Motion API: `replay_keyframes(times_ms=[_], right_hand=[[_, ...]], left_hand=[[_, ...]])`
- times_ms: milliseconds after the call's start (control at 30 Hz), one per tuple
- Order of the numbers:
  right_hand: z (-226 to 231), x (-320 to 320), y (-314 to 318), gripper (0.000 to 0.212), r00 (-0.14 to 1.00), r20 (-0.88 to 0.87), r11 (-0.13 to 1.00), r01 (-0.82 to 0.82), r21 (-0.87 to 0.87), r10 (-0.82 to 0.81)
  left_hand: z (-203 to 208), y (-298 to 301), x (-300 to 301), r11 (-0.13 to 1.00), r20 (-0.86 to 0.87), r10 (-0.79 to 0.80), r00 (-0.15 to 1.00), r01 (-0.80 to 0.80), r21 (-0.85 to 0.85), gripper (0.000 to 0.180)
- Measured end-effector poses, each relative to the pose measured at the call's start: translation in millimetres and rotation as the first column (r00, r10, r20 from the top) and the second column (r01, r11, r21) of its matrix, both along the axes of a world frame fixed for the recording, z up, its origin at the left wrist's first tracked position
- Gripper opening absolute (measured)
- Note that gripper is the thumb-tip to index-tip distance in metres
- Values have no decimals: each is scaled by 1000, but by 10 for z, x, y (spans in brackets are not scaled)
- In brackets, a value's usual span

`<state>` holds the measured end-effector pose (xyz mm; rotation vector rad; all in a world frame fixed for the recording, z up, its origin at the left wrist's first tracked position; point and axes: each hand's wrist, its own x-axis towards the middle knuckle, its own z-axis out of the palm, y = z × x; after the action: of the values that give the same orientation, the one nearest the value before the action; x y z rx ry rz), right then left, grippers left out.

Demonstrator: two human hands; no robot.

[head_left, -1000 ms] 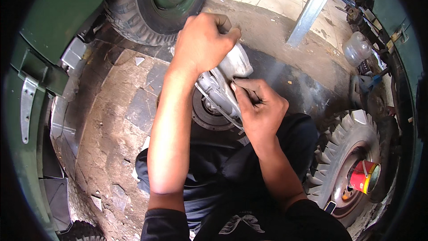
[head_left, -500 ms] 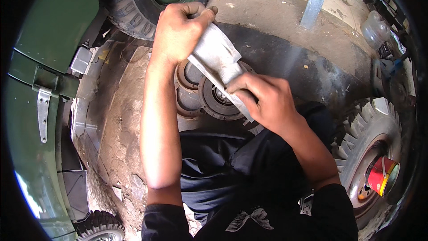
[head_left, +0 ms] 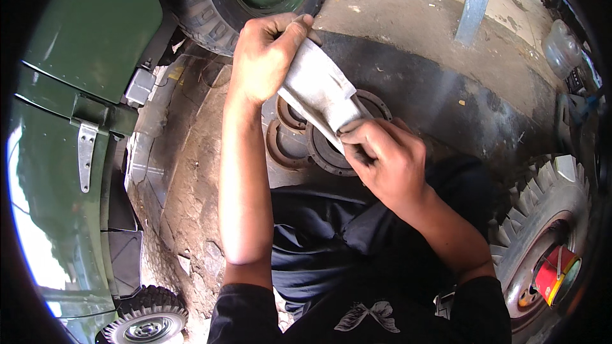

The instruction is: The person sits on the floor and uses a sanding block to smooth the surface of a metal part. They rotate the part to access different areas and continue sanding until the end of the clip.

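A pale grey, creased sheet (head_left: 319,86) stretches slantwise between my hands; I cannot tell whether it is cloth or abrasive paper. My left hand (head_left: 264,57) pinches its upper end between thumb and fingers. Lower down and to the right, my right hand (head_left: 389,156) grips the other end, where the sheet is folded over. Beneath it on the ground lie a round dark metal plate (head_left: 324,153) and rusty brown rings (head_left: 277,146), partly covered by the sheet and my right hand.
A green vehicle body (head_left: 70,153) stands at left, with a mounted wheel (head_left: 210,6) at the top. To the right, a loose tyre (head_left: 548,197) lies with a red can (head_left: 553,274) in its rim. A metal post (head_left: 475,6) and clear plastic bottle (head_left: 561,48) are farther back.
The whole scene has shifted right and slightly down in view. The sheet's lower end, which stuck out past my right hand, no longer shows there. Both hands keep their hold.
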<state>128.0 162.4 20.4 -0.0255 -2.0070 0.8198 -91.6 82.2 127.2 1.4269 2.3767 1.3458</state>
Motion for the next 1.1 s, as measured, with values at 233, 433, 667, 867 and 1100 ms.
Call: replay_keyframes(times_ms=[233,433,667,867,1100], right_hand=[[82,-295,29,24,998,-60,1000,-10,-24,8],[61,44,37,25,997,75,999,33,6,-33],[0,-47,55,23,993,-31,992,116,-46,-117],[215,-209,97,21,989,-51,978,129,-166,-139],[249,-404,-96,18,956,-42,934,275,-227,-292]], left_hand=[[7,42,38,999,24,-34,999,33,25,39],[8,40,45,997,76,-27,997,21,68,38],[3,31,33,997,94,-9,996,2,77,36],[-20,47,107,995,39,-8,999,4,96,35],[-7,33,176,989,7,14,1000,-14,148,34]])
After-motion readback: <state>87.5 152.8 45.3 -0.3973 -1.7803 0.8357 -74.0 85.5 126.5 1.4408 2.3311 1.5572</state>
